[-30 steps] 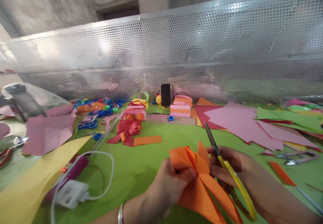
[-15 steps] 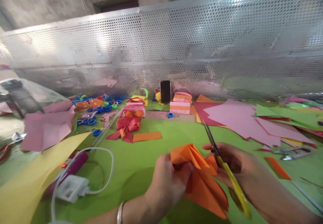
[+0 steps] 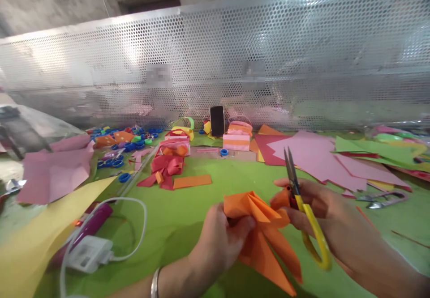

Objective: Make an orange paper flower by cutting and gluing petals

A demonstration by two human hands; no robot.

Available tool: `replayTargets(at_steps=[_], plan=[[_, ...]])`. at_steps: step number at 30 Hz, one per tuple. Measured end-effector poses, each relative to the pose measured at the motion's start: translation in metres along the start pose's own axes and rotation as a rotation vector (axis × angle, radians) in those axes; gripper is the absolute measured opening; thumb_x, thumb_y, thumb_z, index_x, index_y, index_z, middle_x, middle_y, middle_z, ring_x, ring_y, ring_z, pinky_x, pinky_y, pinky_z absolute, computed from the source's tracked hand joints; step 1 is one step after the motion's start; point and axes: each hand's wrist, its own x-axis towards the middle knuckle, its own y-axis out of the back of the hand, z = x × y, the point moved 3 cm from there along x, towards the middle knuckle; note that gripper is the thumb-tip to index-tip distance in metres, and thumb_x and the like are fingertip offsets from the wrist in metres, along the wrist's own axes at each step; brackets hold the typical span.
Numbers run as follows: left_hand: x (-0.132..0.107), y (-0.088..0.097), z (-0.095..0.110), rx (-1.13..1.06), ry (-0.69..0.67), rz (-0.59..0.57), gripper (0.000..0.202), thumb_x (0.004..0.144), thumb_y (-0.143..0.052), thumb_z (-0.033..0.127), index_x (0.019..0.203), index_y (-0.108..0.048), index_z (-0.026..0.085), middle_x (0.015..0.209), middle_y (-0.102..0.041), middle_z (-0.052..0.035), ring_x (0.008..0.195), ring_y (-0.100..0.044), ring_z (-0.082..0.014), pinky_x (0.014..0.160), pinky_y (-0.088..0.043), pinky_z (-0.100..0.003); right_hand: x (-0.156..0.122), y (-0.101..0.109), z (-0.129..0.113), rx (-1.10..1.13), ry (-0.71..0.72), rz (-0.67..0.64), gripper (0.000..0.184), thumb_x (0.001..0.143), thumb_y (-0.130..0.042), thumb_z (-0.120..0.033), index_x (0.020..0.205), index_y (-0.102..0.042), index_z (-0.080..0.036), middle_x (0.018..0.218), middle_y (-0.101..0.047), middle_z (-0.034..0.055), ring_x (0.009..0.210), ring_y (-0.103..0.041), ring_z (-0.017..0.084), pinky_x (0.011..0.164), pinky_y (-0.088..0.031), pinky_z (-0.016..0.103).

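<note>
Folded orange paper with a pleated top and two hanging tails, like a bow (image 3: 265, 240), is pinched in my left hand (image 3: 223, 237), thumb across its middle. My right hand (image 3: 316, 213) is closed around yellow-handled scissors (image 3: 309, 222), whose dark blades point up and away from me. A small rolled piece of orange paper (image 3: 281, 198) sits at the fingertips of that hand, beside the bow's right side. The fingers behind the scissors are partly hidden.
On the green table lie an orange strip (image 3: 192, 181), red paper bows (image 3: 168, 168), pink sheets (image 3: 309, 155), snips (image 3: 384, 198) and a white charger with cable (image 3: 90, 253). A phone (image 3: 217, 121) stands before a perforated metal panel (image 3: 208, 65). Blue-handled scissors (image 3: 110, 163) lie left.
The scissors have swung more upright in my right hand, with their blades turned rightward. My left hand still holds the orange bow in nearly the same place. The whole view has shifted slightly.
</note>
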Motion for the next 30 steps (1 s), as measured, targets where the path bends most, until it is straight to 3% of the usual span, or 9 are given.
replayTargets(at_steps=[6,11,15,19,22,26,28,30], plan=[[0.000,-0.006,-0.004,-0.125,-0.033,-0.051,0.011,0.067,-0.066,0.023,0.074,-0.066,0.014,0.080,-0.071,-0.0073,0.079,-0.065,-0.0228,0.074,-0.050,-0.029,-0.004,-0.019,0.003,-0.066,0.036,-0.147,0.033,0.063,-0.085,-0.029,0.093,-0.071,-0.022,0.087,-0.073,0.0029,0.081,-0.069,0.022,0.073,-0.058,0.028],[-0.001,-0.008,-0.011,-0.115,0.050,-0.024,0.007,0.065,-0.061,0.016,0.070,-0.065,0.014,0.072,-0.069,-0.0045,0.071,-0.063,-0.0199,0.066,-0.049,-0.027,-0.006,-0.018,0.005,-0.072,-0.016,-0.154,0.042,0.063,-0.086,-0.036,0.099,-0.070,-0.022,0.098,-0.075,0.0065,0.089,-0.070,0.026,0.077,-0.058,0.029],[-0.004,-0.011,-0.005,-0.222,0.097,0.028,0.009,0.062,-0.059,0.011,0.069,-0.063,0.015,0.069,-0.069,-0.0029,0.067,-0.062,-0.0174,0.063,-0.049,-0.025,-0.011,-0.017,0.004,-0.070,-0.104,-0.186,0.044,0.066,-0.085,-0.035,0.104,-0.069,-0.020,0.093,-0.074,0.0060,0.084,-0.070,0.025,0.073,-0.058,0.029],[-0.004,-0.012,0.002,-0.221,0.087,0.038,0.014,0.062,-0.063,0.008,0.074,-0.066,0.014,0.069,-0.070,-0.0029,0.068,-0.064,-0.0185,0.065,-0.049,-0.026,-0.015,-0.018,0.006,-0.076,-0.105,-0.191,0.043,0.070,-0.082,-0.034,0.107,-0.067,-0.020,0.078,-0.071,0.0017,0.074,-0.067,0.021,0.062,-0.055,0.025],[-0.004,-0.010,0.001,-0.183,0.073,-0.008,0.010,0.065,-0.071,0.017,0.073,-0.066,0.013,0.076,-0.072,-0.0067,0.072,-0.065,-0.0201,0.068,-0.050,-0.027,-0.013,-0.016,0.009,-0.050,-0.085,-0.126,0.044,0.070,-0.081,-0.036,0.108,-0.064,-0.021,0.079,-0.070,0.0014,0.069,-0.065,0.019,0.059,-0.054,0.025],[-0.009,-0.011,0.003,-0.232,0.037,-0.180,0.041,0.066,-0.080,0.039,0.092,-0.069,0.010,0.090,-0.072,-0.0118,0.085,-0.065,-0.0230,0.079,-0.050,-0.031,-0.011,-0.016,0.007,-0.049,-0.005,-0.073,0.045,0.070,-0.081,-0.046,0.102,-0.064,-0.021,0.094,-0.072,0.0068,0.085,-0.069,0.025,0.072,-0.057,0.030],[-0.013,-0.013,0.006,-0.249,0.011,-0.256,0.046,0.067,-0.079,0.045,0.096,-0.070,0.011,0.092,-0.072,-0.0109,0.084,-0.064,-0.0208,0.079,-0.049,-0.029,-0.011,-0.019,0.004,-0.041,0.000,-0.082,0.044,0.069,-0.081,-0.047,0.101,-0.064,-0.021,0.099,-0.073,0.0086,0.090,-0.069,0.027,0.077,-0.057,0.033],[-0.014,-0.015,0.005,-0.220,-0.005,-0.247,0.038,0.067,-0.078,0.043,0.088,-0.069,0.013,0.085,-0.069,-0.0066,0.076,-0.060,-0.0165,0.071,-0.047,-0.025,-0.012,-0.021,0.003,-0.042,-0.015,-0.083,0.044,0.068,-0.082,-0.045,0.101,-0.064,-0.021,0.101,-0.073,0.0089,0.091,-0.069,0.027,0.080,-0.057,0.034]])
